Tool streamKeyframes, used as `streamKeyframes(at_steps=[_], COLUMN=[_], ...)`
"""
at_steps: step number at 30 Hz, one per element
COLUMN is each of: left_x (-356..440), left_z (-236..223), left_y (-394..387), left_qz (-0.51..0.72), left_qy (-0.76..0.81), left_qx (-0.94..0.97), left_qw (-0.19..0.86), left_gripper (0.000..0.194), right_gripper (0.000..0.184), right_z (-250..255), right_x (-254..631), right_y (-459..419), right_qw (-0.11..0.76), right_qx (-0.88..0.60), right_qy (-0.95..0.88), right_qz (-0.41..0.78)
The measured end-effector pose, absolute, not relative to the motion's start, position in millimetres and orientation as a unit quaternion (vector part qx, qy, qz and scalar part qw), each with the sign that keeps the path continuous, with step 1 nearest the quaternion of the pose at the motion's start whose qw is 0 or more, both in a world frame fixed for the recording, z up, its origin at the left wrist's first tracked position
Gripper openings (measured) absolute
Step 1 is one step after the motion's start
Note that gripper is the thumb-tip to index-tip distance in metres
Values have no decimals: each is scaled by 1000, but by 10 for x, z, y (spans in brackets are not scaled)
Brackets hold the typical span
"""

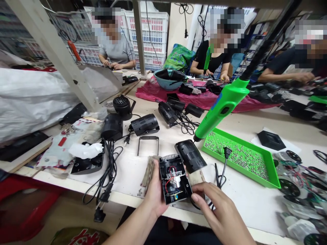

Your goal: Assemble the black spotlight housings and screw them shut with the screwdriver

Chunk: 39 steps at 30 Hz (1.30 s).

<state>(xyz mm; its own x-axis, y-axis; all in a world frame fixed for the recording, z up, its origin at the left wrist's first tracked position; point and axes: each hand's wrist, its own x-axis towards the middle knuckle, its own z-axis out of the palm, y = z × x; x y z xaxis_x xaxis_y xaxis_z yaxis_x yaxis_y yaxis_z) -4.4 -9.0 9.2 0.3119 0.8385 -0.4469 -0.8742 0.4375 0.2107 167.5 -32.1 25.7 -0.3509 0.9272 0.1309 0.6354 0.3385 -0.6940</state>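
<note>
Gripping an open black lamp housing (175, 180) in the left hand (155, 190), palm curled around its left edge, with the red and black wires inside facing up; holding that housing just above the front of a white workbench (245, 212); keeping the right hand (219, 212) half-curled, fingertips at or just beside the housing's lower right corner, though whether they grip it cannot be told; showing a ribbed black cover (190, 156) on the bench just behind the housing; placing a green tray (237, 169) of small silver screws (237, 158) to the right of that cover; hanging a green electric screwdriver (224, 107) tip-down above the tray's near corner; leaving a bent metal bracket (148, 144) and a coiled black power cord (109, 170) to the left; scattering more black lamp housings (144, 124) across the bench beyond; setting a blue basket (167, 80) on a pink cloth (163, 93) farther off; placing two co-workers (117, 51) (212, 64) across the bench, hands busy at their own parts, with a third co-worker's arm (286, 73) reaching in at the right.
</note>
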Motion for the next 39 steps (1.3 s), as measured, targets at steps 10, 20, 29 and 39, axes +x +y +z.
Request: streamKeyframes(at_steps=[10, 20, 29, 39], left_x=[-24, 10, -50, -290], left_z=[94, 84, -123, -12], left_y=[-117, -158, -123, -464], left_qz=[511, 513, 611, 520], left_qy=[298, 374, 520, 555], left_qx=[-45, 5, 289, 401], left_qw=[805, 773, 523, 511], left_gripper=[68, 66, 45, 47], right_gripper=[27, 35, 35, 11], right_z=[159, 163, 82, 236], right_x=[1633, 1630, 1650, 1793], right_y=[-342, -342, -396, -10], right_qw=[234, 197, 213, 243], right_qx=[-543, -549, -568, -584], right_qy=[-764, -782, -764, -768], right_qz=[257, 220, 219, 96])
